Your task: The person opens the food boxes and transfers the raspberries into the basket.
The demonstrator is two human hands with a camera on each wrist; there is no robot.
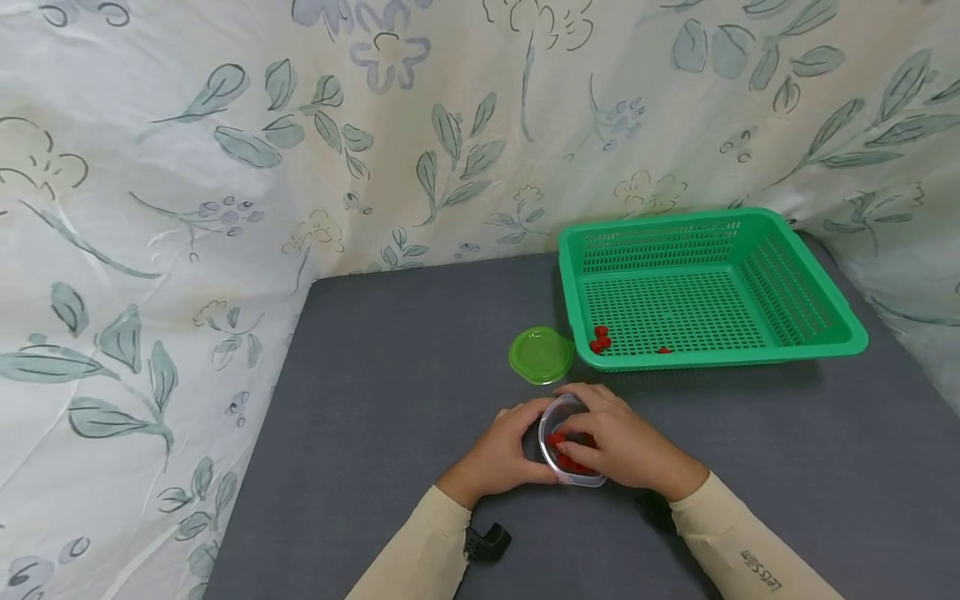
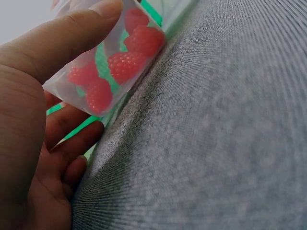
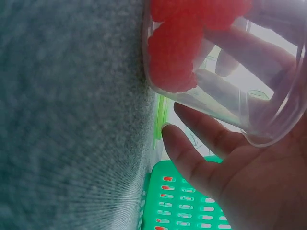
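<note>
A clear plastic cup (image 1: 549,454) stands on the grey table, tilted little if at all, with several red raspberries (image 2: 127,66) in its bottom. My left hand (image 1: 504,454) grips the cup from the left, thumb on the near side and fingers curving round the far side. My right hand (image 1: 626,442) reaches over the rim from the right. Thumb and forefinger are down inside, bent about a raspberry (image 1: 556,438), while other fingers lie outside along the cup's far side. In the right wrist view, fingers show through the clear wall beside the raspberries (image 3: 175,52).
Behind the cup lies a round green lid (image 1: 541,355). A green slotted basket (image 1: 720,360) sits at the back right, holding a few raspberries (image 1: 600,340) in its near left corner and another by its front wall. Floral cloth (image 1: 465,158) hangs behind the table.
</note>
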